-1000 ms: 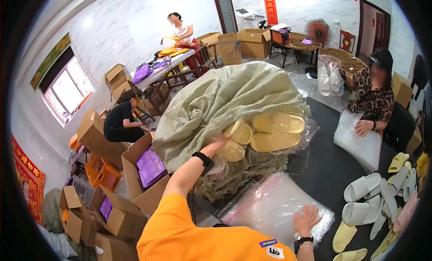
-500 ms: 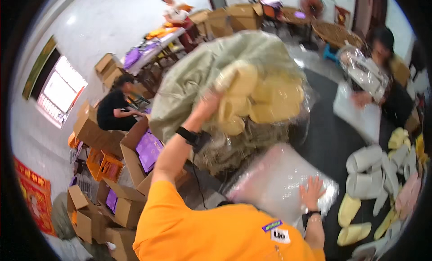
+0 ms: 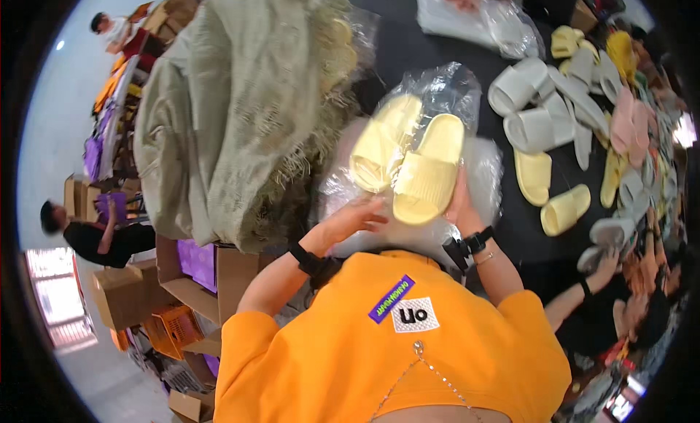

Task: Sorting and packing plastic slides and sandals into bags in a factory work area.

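Yellow slippers (image 3: 426, 181) in a clear bag (image 3: 461, 94), right hand (image 3: 463, 208) gripping one side, left hand (image 3: 353, 220) loose-fingered just beside them, from where I'm standing.

Yellow slippers (image 3: 429, 177) in clear bag (image 3: 462, 88), right fingers (image 3: 460, 195) alongside, woven sack (image 3: 219, 117)

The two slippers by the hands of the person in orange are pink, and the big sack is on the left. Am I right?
Not quite: those two slippers are pale yellow, not pink, as the head view shows. The big sack is on the left.
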{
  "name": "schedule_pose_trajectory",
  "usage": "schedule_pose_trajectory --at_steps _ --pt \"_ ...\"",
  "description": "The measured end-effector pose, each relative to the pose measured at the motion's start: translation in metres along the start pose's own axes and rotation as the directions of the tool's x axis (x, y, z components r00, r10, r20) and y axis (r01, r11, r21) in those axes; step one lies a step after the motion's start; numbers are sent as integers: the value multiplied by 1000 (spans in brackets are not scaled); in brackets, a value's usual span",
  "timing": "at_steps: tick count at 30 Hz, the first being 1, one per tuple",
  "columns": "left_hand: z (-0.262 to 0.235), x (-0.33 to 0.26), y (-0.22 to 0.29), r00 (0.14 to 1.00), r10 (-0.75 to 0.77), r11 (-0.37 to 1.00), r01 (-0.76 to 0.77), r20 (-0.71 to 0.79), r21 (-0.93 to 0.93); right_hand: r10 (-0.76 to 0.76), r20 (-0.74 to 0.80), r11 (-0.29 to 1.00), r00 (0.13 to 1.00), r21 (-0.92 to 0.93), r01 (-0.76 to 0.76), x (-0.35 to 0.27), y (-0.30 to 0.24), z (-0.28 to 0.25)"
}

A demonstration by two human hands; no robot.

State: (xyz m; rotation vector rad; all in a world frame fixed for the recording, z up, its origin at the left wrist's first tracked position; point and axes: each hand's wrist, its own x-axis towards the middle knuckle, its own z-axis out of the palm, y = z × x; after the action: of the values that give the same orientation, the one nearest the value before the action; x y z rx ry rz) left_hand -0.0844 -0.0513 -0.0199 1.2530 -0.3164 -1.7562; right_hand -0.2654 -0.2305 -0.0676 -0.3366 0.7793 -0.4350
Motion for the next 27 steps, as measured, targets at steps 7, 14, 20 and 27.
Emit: schedule_pose_trajectory --at_steps 7,14,20,27 --pt "-19 -6 26 975 -210 817 132 76 562 -61 -167 968 984 -252 17 -43 -24 -75" --pt "-57 82 25 702 630 673 -280 -332 685 -60 -166 776 984 -628 -59 -64 0 -66" --pt "-38 111 24 860 497 514 -185 -115 838 -139 -164 752 977 -659 -4 -72 11 -54" --pt "12 45 20 996 70 675 -1 -63 737 -318 -31 568 947 -806 164 -40 -28 -121"
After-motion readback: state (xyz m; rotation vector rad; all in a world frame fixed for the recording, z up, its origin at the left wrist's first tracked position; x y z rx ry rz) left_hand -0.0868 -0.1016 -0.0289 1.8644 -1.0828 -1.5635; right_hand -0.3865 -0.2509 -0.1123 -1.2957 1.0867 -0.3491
